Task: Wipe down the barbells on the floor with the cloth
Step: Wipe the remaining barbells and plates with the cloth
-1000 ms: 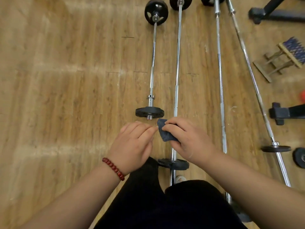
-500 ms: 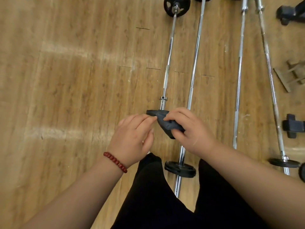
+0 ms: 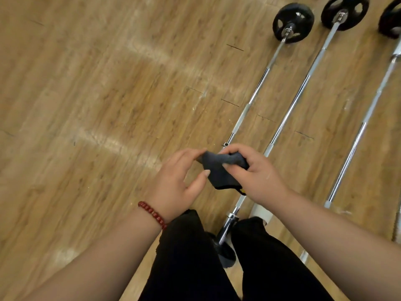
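Head view: a floor of warm brown wood-grain planks (image 3: 108, 94) fills the frame, with pale streaks of glare and a few short dark seams. Chrome barbells lie on it side by side, slanting from bottom centre to top right. The short chrome barbell with a black disc plate at its far end (image 3: 258, 90) is leftmost. Just beside it lies the longer chrome barbell with black plates (image 3: 303, 83), whose near plate sits between the legs of the black trousers (image 3: 195, 268). A third chrome bar (image 3: 364, 124) lies further right.

The dark grey cloth (image 3: 219, 172) is off the floor, held between both hands above the near end of the short barbell. The left hand (image 3: 175, 181), with a bracelet of red beads (image 3: 152, 211) at its wrist, pinches the cloth's left corner with its fingertips, and its thumb touches the cloth's lower edge. The right hand (image 3: 258, 179) has its fingers curled over the bunched top, thumb pressing from below.

Half a second earlier the bars ran nearly straight up the frame, and black stands and a wooden piece showed at the right edge; these are now out of frame. The short barbell's near plate, visible then behind the cloth, is now hidden by the hands. The cloth hangs lower and looser. Both hands remain on it.
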Tool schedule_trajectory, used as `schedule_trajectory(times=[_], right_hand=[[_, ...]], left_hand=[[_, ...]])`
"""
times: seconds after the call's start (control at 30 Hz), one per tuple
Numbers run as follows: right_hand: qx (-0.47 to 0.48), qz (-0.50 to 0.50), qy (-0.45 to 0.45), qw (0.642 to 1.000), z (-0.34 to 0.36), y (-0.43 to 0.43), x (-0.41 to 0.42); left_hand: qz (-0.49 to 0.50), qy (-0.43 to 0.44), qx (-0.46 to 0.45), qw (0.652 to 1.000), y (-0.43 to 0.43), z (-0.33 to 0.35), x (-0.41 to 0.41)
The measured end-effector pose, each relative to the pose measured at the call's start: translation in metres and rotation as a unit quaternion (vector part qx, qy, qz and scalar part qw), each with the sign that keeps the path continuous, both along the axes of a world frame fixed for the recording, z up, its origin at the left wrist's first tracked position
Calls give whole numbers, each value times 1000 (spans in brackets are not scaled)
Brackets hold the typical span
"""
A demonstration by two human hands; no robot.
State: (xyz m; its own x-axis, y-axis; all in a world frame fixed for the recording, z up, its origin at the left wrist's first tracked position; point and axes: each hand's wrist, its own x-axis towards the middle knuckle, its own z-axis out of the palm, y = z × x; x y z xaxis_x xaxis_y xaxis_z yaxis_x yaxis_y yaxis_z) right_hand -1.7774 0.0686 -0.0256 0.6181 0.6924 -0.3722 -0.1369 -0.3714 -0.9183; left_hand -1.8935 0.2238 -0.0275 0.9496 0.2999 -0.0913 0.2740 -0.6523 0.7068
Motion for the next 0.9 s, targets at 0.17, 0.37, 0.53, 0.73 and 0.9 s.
schedule_trajectory(times=[0.17, 0.37, 0.53, 0.73, 0.9], right_hand=[[2, -27, 100, 995, -28, -23, 43], [13, -81, 191, 978, -95, -11, 54], [-23, -85, 157, 984, -188, 24, 57], [-132, 37, -36, 990, -330, 34, 73], [-206, 260, -204, 921, -450, 26, 74]], left_hand=[[117, 52, -244, 961, -43, -28, 40], [263, 73, -470, 840, -48, -88, 67], [343, 95, -580, 733, -15, -177, 71], [441, 108, -541, 708, 26, -301, 50], [501, 111, -478, 713, 42, -414, 28]])
